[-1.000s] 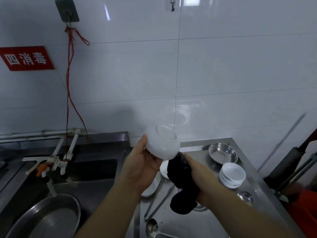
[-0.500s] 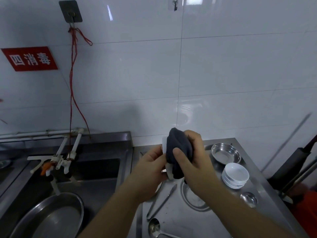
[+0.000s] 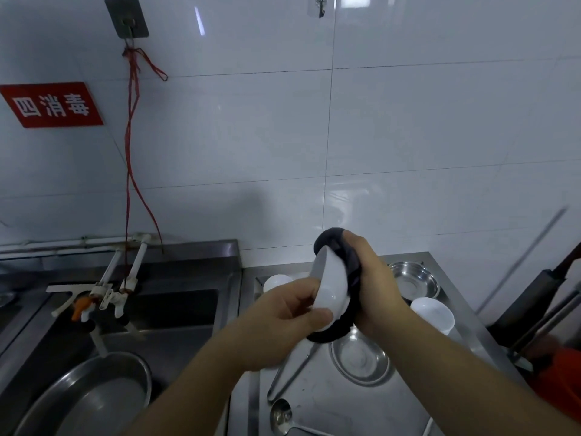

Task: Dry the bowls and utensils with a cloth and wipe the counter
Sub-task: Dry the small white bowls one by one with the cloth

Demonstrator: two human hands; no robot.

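Bowl [image 3: 328, 286]: glossy white glazed ware, smooth. Cloth [image 3: 351, 272]: dark, matt, soft fabric, bunched. Counter [image 3: 330, 404]: brushed metal, dull sheen with faint smears. Shallow dish [image 3: 361, 361] and small dish [image 3: 413, 278]: polished metal, reflective. Stacked bowls [image 3: 435, 314]: glossy white. Tongs [image 3: 290, 377] and ladle [image 3: 283, 416]: bright metal. Basin [image 3: 91, 396] in the sink: smooth grey metal. Wall tiles [image 3: 408, 121]: glossy white, mirror-like highlights. Cord [image 3: 130, 136]: thin red string. Sign [image 3: 52, 104]: red, semi-matt.

Cool dim light; glare streaks on wall tiles [image 3: 408, 127]; wide-angle bending, blur at right edge.
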